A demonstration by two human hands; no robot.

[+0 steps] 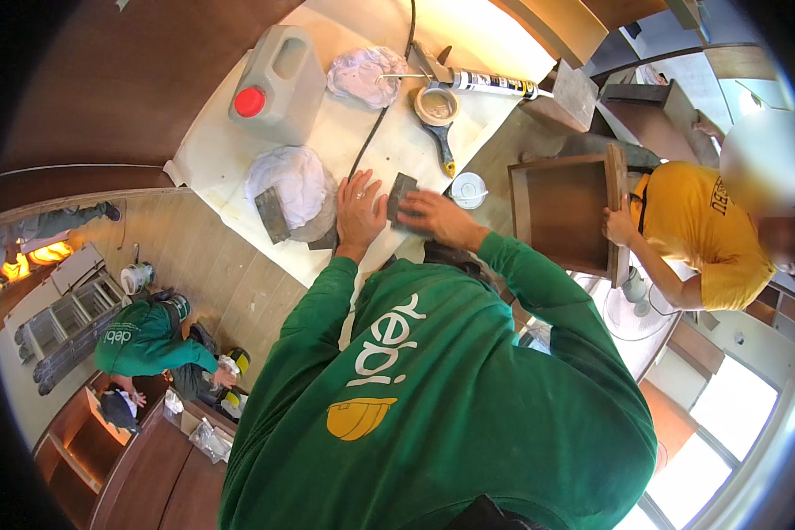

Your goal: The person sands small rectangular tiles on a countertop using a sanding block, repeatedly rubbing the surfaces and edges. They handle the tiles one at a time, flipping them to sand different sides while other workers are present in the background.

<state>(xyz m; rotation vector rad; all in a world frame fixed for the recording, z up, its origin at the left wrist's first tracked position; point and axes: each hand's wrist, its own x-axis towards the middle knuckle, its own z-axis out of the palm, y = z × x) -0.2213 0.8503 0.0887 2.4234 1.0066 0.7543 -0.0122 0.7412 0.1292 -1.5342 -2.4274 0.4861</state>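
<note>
My left hand [361,213] rests flat on the paper-covered tabletop [222,165], fingers forward, beside a black cable [369,140]. To its left are a round grey pad [319,222], partly under a bunched white cloth [291,182], and a dark rectangular piece [271,215] leaning on them. My right hand [437,215], slightly blurred, has its fingers over a dark grey rectangular sheet, perhaps sandpaper [403,192], gripping its right side. Part of that sheet is hidden beneath the fingers. A small gap separates it from my left hand.
A plastic jug with red cap [285,79], another white cloth [368,76], a caulking gun [483,83], a tape roll [436,106] and a paintbrush [442,149] lie ahead. A white bucket [468,190] stands right. One person holds a wooden drawer [560,215]; another crouches left near a ladder [73,324].
</note>
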